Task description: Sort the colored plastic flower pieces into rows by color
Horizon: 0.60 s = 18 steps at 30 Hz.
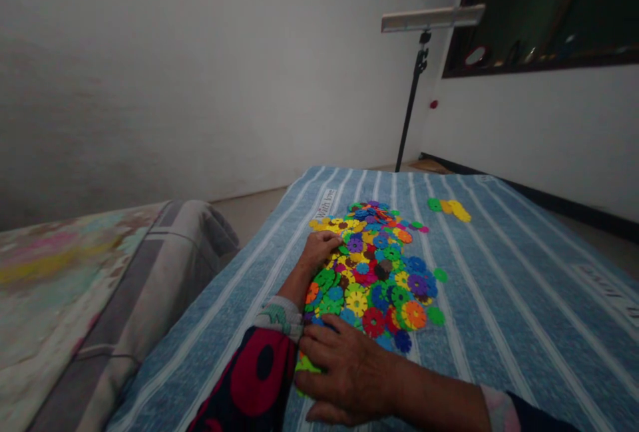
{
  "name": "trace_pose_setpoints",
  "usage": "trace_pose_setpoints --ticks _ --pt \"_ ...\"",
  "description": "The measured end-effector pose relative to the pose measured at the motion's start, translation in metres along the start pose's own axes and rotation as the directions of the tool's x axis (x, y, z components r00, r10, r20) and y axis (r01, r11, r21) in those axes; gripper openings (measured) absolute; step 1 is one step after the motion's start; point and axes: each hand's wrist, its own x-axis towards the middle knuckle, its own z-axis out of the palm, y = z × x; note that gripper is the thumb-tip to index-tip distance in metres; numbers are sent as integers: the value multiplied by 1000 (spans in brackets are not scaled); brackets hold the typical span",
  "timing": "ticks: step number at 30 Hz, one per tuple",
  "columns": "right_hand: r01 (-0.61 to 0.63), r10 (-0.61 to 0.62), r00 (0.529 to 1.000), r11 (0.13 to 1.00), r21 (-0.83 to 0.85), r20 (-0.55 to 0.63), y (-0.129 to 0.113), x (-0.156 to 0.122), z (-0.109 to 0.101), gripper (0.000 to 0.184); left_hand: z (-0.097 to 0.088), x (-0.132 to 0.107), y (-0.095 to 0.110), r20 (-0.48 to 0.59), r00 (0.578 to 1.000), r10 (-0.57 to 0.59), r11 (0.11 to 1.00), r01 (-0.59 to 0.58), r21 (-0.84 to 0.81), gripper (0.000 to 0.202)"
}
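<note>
A heap of notched, flower-shaped plastic discs [357,301] in many colours lies on a blue striped cloth. At the heap's left edge, my left hand [318,252] rests with its fingers bent over onto the discs. Its fingertips touch pieces near a yellow cluster [339,224], and nothing is visibly gripped. Closer to me, my right hand [349,369] lies palm down at the near end of the heap, fingers spread toward the left. Under and beside those fingers show yellow-green discs [305,367]. My palm hides whatever lies beneath it.
Apart from the heap, a short row of yellow discs [456,210] and a green disc [434,204] lies at the far right. A light panel on a black stand [412,99] rises beyond the far edge. Another covered surface [124,299] stands to the left.
</note>
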Motion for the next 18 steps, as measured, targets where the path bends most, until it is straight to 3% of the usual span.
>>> trace_pose_setpoints --ticks 5,11,18 --pt "-41 40 999 997 -61 -20 10 7 7 29 -4 1 -1 -6 1000 -24 996 23 -90 27" --pt "-71 71 997 987 -146 -6 41 10 9 16 -6 2 -3 -17 1000 -1 992 -1 -128 29" --pt "-183 185 983 954 -237 -16 91 10 8 18 -14 4 1 -177 983 42 993 -61 -98 24"
